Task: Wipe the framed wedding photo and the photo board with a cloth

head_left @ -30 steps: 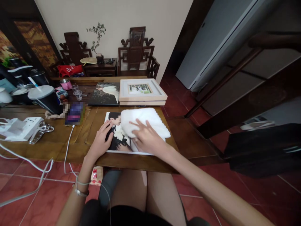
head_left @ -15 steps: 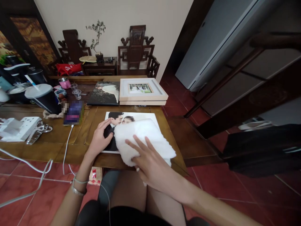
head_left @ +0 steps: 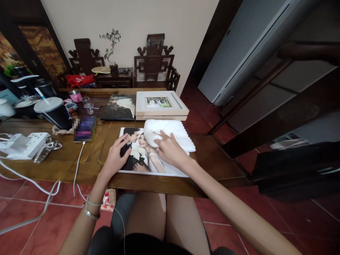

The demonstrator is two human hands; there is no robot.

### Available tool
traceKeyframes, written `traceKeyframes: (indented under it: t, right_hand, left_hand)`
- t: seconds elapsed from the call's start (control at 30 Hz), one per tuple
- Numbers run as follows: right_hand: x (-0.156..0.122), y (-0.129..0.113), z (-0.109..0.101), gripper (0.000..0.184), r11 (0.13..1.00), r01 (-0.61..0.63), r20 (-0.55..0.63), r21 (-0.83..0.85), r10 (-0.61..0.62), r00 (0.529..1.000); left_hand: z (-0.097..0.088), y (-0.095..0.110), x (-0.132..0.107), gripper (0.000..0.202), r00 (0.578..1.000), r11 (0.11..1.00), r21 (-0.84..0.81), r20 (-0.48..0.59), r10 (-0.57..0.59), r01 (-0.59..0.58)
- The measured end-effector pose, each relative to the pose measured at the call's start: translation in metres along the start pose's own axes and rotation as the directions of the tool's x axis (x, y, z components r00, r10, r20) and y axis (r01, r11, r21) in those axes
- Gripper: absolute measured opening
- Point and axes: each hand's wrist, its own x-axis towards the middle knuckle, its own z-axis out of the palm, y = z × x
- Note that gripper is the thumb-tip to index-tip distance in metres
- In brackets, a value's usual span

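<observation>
Nearest the camera: the seated person's bare knees, above a floor of red tiles (head_left: 39, 212). A thin silver bracelet (head_left: 91, 209) sits on the left wrist.

Left hand (head_left: 114, 161): open and flat, fingers spread, palm down on the left edge of a large glossy wedding portrait print (head_left: 138, 156). It grips nothing and only presses.

The print lies flat on the brown wooden worktop (head_left: 92, 156), with its near edge close to the worktop's near edge.

Right hand (head_left: 170, 154): fingers extended and slightly apart, lying on top of a white fluffy folded cloth (head_left: 175, 134), not curled around it. The cloth covers the print's upper right corner and touches its surface. The couple's figures in the middle of the print are uncovered.

Left of the print: a thin white cable (head_left: 77, 166) runs from the worktop edge up to a flat phone with a blurred screen (head_left: 85, 128). Further left is a white plastic power strip (head_left: 29, 143).

Behind the phone: a dark cup with a white lid and straw (head_left: 54, 113).

Behind the print: a dark unframed canvas picture (head_left: 119, 106) lies flat. Just beside it on the right is a pale wooden frame holding a small photo (head_left: 160, 102); it rests on a second pale frame.

Far end, against the cream wall: a carved dark wooden chair (head_left: 154, 63) and a small potted twig plant (head_left: 111, 46) on a low side table.
</observation>
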Motion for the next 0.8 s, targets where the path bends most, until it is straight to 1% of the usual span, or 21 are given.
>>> traceKeyframes:
  t: [0.1, 0.2, 0.27, 0.33, 0.37, 0.43, 0.57, 0.67, 0.73, 0.8]
  right_hand:
    - [-0.027, -0.02, 0.007, 0.027, 0.997, 0.074, -0.009, 0.038, -0.073, 0.997]
    - [-0.065, -0.04, 0.012, 0.027, 0.97, 0.221, -0.005, 0.1, -0.221, 0.975]
    - [-0.084, -0.048, 0.012, 0.026, 0.949, 0.29, 0.007, 0.125, -0.293, 0.956]
    - [-0.092, -0.049, 0.008, 0.025, 0.942, 0.309, 0.022, 0.133, -0.315, 0.949]
    - [-0.091, -0.048, 0.006, 0.025, 0.943, 0.306, 0.031, 0.133, -0.312, 0.95]
    - [-0.079, -0.04, 0.003, 0.026, 0.953, 0.276, 0.036, 0.121, -0.282, 0.959]
    - [-0.031, -0.018, 0.003, 0.028, 0.986, 0.158, 0.021, 0.051, -0.159, 0.987]
    - [0.004, -0.008, 0.004, 0.031, 0.999, 0.051, 0.013, -0.006, -0.051, 0.999]
    - [0.014, -0.008, 0.006, 0.033, 0.999, 0.008, -0.002, -0.034, -0.008, 1.0]
    - [0.011, -0.014, 0.009, 0.032, 0.999, -0.004, -0.022, -0.047, 0.003, 1.0]
  left_hand:
    - [0.001, 0.0, 0.0, 0.041, 1.0, 1.0, 0.024, 0.013, -0.002, 0.002]
    - [0.0, -0.001, 0.001, 0.042, 1.0, 0.999, 0.042, 0.027, 0.007, -0.008]
    - [-0.001, -0.002, 0.001, 0.044, 0.999, 0.999, 0.044, 0.042, 0.018, -0.02]
    - [-0.001, -0.002, 0.001, 0.045, 0.998, 0.999, 0.045, 0.053, 0.023, -0.025]
    - [0.0, -0.003, 0.001, 0.045, 0.998, 0.999, 0.046, 0.053, 0.021, -0.023]
    - [0.001, -0.003, 0.001, 0.044, 0.999, 0.999, 0.047, 0.05, 0.009, -0.012]
    - [0.0, -0.002, 0.0, 0.045, 0.998, 0.999, 0.021, 0.051, -0.031, 0.03]
    - [-0.003, -0.003, 0.0, 0.045, 0.995, 0.997, -0.03, 0.076, -0.064, 0.066]
    - [-0.005, -0.004, 0.0, 0.045, 0.993, 0.995, -0.061, 0.085, -0.076, 0.081]
    - [-0.004, -0.006, -0.001, 0.045, 0.994, 0.994, -0.074, 0.085, -0.076, 0.082]
